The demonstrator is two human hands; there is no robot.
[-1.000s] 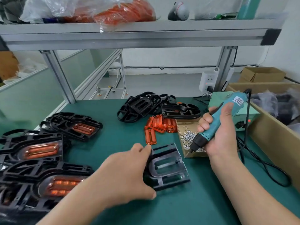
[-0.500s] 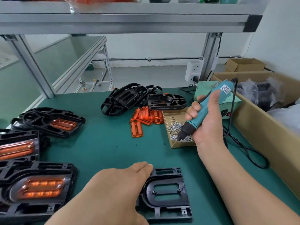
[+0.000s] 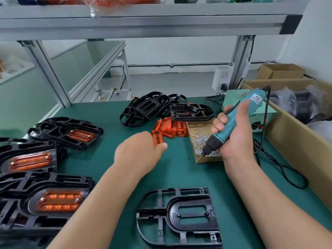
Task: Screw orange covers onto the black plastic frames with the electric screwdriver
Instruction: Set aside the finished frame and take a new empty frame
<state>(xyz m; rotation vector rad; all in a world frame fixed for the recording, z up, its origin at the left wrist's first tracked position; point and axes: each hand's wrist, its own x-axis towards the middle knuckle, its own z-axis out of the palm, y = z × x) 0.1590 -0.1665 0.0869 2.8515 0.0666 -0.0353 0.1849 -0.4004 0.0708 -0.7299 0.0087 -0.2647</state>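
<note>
At a green counter (image 3: 181, 173), a worker's right hand (image 3: 237, 139) grips a teal electric screwdriver (image 3: 230, 123) right of centre. The grip is closed around the barrel, and the black tip points down over a shallow cardboard tray (image 3: 206, 159) of loose silver screws (image 3: 199, 139).

The left hand (image 3: 138, 155), in mid-frame, has its fingers curled over the near end of one orange cover (image 3: 158, 139), with the thumb just beside it. Whether that grip has actually closed on the cover cannot be told. The piece lies at the front edge of a small heap of orange covers (image 3: 170, 127) just left of the tray.

A bare black plastic frame (image 3: 179, 216) lies flat at bottom centre, well apart from both hands, its slot uncovered. More bare frames (image 3: 149, 108) are piled beyond the covers. Along the left edge lie frames already fitted with orange covers (image 3: 59, 202).

The screwdriver's black cord (image 3: 280, 168) loops across the counter at right, beside a long cardboard box (image 3: 296, 141). A pale green power unit (image 3: 233, 97) sits behind the right hand.
</note>
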